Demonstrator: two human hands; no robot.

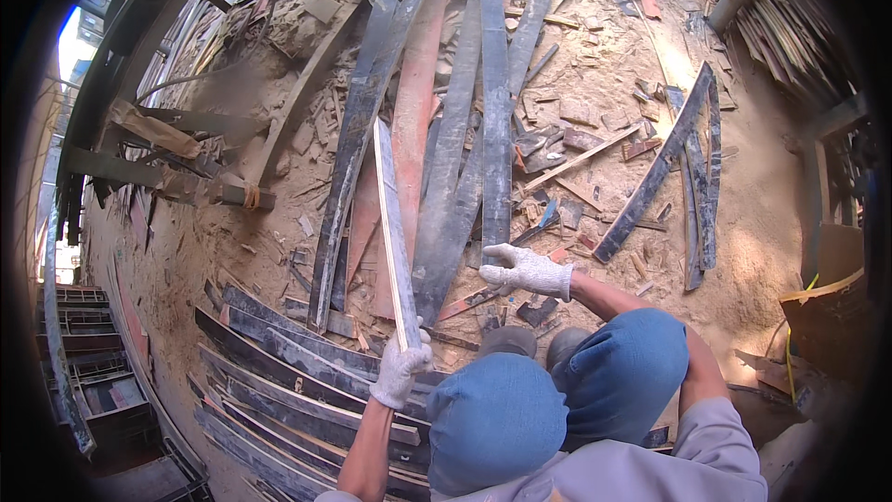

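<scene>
- Left hand (403, 374), in a pale knitted glove: its grip is closed around the lower end of a narrow plank.
- Right hand (526, 271), gloved alike: its grip is open, thumb and fingers parted and pointing left, at the near end of a long dark board (496, 130); I cannot tell whether they touch.
- Held plank (395, 232): left of centre, its long axis running away from the person, far end tipped slightly left; pale edge on the left, grey face on the right.
- Beyond it, a reddish board (414, 130) and more dark boards lie lengthwise, fanned out.
- Lower left, dark wooden strips (288, 389) lie side by side, running crosswise.
- Right, a slanting dark board (650, 177) lies on sandy ground (757, 251).
</scene>
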